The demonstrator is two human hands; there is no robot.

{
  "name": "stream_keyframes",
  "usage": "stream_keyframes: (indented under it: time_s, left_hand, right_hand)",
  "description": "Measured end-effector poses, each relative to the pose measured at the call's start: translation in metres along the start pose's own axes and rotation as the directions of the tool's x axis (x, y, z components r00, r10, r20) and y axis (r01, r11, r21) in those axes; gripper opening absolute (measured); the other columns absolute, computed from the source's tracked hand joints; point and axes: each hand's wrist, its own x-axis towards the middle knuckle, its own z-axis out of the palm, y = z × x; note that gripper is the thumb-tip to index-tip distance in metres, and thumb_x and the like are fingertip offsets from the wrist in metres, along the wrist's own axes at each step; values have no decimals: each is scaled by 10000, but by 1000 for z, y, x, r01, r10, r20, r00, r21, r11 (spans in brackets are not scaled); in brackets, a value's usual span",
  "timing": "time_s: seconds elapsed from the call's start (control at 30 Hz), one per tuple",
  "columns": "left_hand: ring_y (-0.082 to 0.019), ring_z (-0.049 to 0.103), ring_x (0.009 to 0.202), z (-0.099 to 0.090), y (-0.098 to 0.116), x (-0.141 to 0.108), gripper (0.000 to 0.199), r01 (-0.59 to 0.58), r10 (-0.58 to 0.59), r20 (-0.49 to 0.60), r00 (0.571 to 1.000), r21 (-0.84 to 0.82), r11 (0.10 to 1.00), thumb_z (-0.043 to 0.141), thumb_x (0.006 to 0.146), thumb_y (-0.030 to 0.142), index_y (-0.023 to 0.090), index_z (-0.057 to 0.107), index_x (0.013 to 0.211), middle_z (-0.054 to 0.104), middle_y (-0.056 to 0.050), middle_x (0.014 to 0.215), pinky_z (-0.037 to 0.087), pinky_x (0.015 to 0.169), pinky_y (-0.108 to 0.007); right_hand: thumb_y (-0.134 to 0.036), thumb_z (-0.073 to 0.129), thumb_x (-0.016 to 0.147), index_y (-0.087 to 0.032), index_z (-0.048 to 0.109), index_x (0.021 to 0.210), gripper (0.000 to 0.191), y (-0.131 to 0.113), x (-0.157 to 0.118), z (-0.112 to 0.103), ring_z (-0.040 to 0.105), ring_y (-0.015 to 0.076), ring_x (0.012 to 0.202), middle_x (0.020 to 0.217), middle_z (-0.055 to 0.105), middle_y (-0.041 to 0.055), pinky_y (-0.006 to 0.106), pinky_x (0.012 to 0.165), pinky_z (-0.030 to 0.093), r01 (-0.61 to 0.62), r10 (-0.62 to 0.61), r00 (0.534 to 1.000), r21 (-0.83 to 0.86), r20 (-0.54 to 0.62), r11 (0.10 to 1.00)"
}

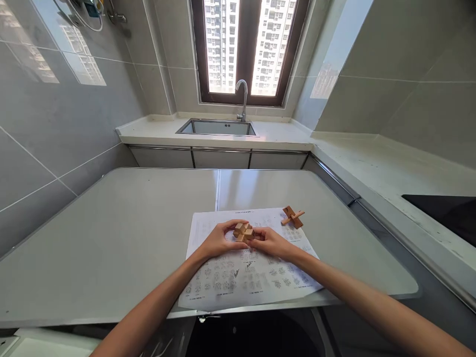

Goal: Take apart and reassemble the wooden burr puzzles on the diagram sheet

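A wooden burr puzzle made of interlocking blocks is held between my two hands, over a printed sheet. My left hand curls around its left side, thumb below and fingers above. On the right side, my right hand grips the puzzle with thumb and fingers. The large white sheet carries rows of small printed diagrams and lies flat beneath both hands. At the sheet's upper right corner rests a second wooden piece, a brown plate with a lighter rod across it, touched by neither hand.
The white table has a seam down its middle. Beyond it stand a counter with a sink and a faucet beneath a window. Another counter runs along the right, with a black panel set in it.
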Motion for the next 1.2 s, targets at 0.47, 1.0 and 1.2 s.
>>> stream_keyframes:
  time_s: [0.47, 1.0, 1.2]
  left_hand:
    - [-298, 703, 1201, -20, -7, 7, 689, 19, -5, -132, 991, 104, 994, 942, 705, 448, 259, 696, 1321, 765, -55, 1276, 537, 1102, -414]
    - [-308, 723, 1163, -13, -10, 11, 678, 34, 22, -277, 961, 194, 980, 945, 690, 484, 253, 698, 1278, 765, -80, 1273, 540, 1085, -438]
    - [-294, 720, 1153, -13, -12, 13, 662, 30, 29, -297, 954, 194, 981, 940, 707, 477, 232, 699, 1273, 768, -80, 1253, 542, 1069, -414]
  right_hand:
    - [-535, 718, 896, -244, 795, 984, 314, 14, 43, -1, 388, 158, 616, 644, 497, -35, 290, 607, 327, 42, -120, 957, -281, -265, 959]
    - [-400, 765, 797, -232, 666, 959, 254, 35, 58, 13, 608, 183, 623, 653, 638, -34, 303, 633, 457, 65, -21, 908, 90, -417, 994]
    - [-441, 794, 804, -229, 618, 1163, 453, 23, 47, 13, 520, 144, 609, 828, 679, -6, 276, 587, 423, 13, -46, 935, -96, -352, 995]
